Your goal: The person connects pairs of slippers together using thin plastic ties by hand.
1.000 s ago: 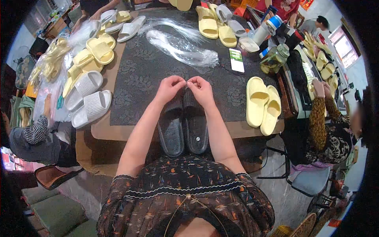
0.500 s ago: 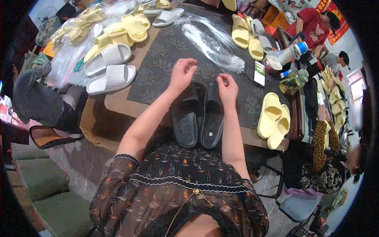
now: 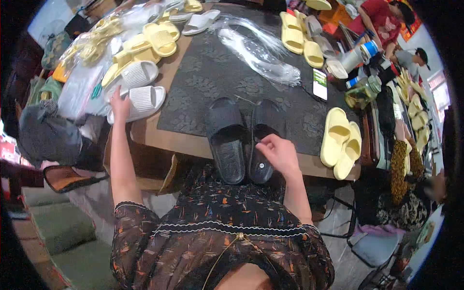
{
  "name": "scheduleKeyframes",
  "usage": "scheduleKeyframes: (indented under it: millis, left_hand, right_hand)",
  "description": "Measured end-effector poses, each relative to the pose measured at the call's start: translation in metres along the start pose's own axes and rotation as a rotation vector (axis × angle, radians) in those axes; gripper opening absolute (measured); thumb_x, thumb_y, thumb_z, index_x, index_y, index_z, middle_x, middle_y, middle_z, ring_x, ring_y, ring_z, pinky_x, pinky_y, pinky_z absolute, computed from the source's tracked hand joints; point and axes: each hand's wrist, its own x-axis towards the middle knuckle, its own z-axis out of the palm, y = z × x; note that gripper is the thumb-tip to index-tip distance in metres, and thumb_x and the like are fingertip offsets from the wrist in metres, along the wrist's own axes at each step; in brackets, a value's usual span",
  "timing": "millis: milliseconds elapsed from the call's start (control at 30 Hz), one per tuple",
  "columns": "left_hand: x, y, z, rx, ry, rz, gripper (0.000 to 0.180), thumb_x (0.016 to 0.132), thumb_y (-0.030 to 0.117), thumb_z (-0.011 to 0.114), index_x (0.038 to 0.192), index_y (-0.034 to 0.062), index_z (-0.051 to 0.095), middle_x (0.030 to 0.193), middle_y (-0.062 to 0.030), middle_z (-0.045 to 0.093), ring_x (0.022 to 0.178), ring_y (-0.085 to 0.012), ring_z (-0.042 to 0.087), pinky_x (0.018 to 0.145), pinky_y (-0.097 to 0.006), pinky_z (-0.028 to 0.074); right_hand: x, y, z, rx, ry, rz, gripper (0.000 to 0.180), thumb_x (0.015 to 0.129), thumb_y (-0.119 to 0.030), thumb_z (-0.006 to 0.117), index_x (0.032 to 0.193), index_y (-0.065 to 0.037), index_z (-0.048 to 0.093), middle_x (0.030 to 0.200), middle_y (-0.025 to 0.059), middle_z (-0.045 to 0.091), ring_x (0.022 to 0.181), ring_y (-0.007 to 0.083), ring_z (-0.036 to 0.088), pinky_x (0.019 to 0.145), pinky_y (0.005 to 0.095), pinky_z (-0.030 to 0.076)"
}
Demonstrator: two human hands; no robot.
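A pair of black slippers, the left slipper (image 3: 227, 154) and the right slipper (image 3: 265, 113), lies side by side at the table's near edge, toes away from me. A thin pale strand (image 3: 245, 100) shows between their toe ends. My right hand (image 3: 281, 153) is over the right slipper, fingertips drawn together; whatever they may hold is hidden. At the left, my left hand (image 3: 119, 102) reaches to the heel ends of two white slippers, the nearer slipper (image 3: 145, 99) and the farther slipper (image 3: 140, 73). Its fingers are stretched out, with nothing visible in them.
Teal-handled scissors (image 3: 97, 91) and clear plastic bags (image 3: 77, 99) lie left of the white slippers. A bundle of clear strands (image 3: 258, 58) lies on the dark mat (image 3: 193, 106). Yellow slippers (image 3: 337, 137), a phone (image 3: 320, 84) and a jar (image 3: 365, 92) are at right. Other people work beyond.
My left hand has swung from above the black slippers out to the white slippers. My right hand has drawn back toward me over the right black slipper.
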Motion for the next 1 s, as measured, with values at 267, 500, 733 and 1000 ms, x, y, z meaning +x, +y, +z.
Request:
scheduleKeyframes:
  millis: [267, 500, 733, 1000]
  left_hand:
    - [0.019, 0.036, 0.031, -0.449, -0.336, -0.011, 0.054, 0.075, 0.018, 0.072, 0.122, -0.0012, 0.053, 0.117, -0.0150, 0.061, 0.108, -0.0242, 0.057, 0.091, -0.034, 0.045]
    - [-0.046, 0.123, 0.039, -0.721, -0.551, -0.175, 0.051, 0.077, 0.024, 0.073, 0.116, -0.0048, 0.057, 0.107, -0.0106, 0.064, 0.094, -0.0183, 0.061, 0.080, -0.031, 0.047]
    - [-0.122, 0.186, 0.022, -0.821, -0.795, -0.194, 0.048, 0.082, 0.027, 0.068, 0.114, -0.0062, 0.057, 0.105, -0.0094, 0.064, 0.092, -0.0170, 0.059, 0.080, -0.032, 0.046]
    - [-0.202, 0.274, 0.021, -1.071, -1.104, -0.096, 0.057, 0.081, 0.026, 0.067, 0.122, -0.0083, 0.049, 0.114, -0.0144, 0.059, 0.102, -0.0202, 0.056, 0.091, -0.033, 0.043]
  right_hand:
    - [0.026, -0.009, 0.035, -0.345, 0.145, -0.031, 0.064, 0.074, -0.061, 0.064, 0.084, 0.002, 0.057, 0.069, 0.0183, 0.063, 0.067, 0.0354, 0.064, 0.061, 0.0438, 0.052]
    - [0.041, -0.006, 0.069, -0.267, 0.331, -0.107, 0.037, 0.081, -0.036, 0.059, 0.069, -0.001, 0.057, 0.061, 0.0162, 0.061, 0.058, 0.0329, 0.062, 0.053, 0.0437, 0.050]
    - [0.020, 0.004, 0.047, -0.250, 0.299, -0.106, 0.032, 0.077, -0.032, 0.060, 0.068, -0.001, 0.059, 0.064, 0.0177, 0.061, 0.062, 0.0349, 0.062, 0.059, 0.0459, 0.050]
    - [-0.033, 0.055, -0.058, -0.422, 0.602, 0.218, 0.037, 0.079, -0.036, 0.060, 0.066, -0.002, 0.059, 0.064, 0.0190, 0.061, 0.062, 0.0373, 0.061, 0.060, 0.0465, 0.050]
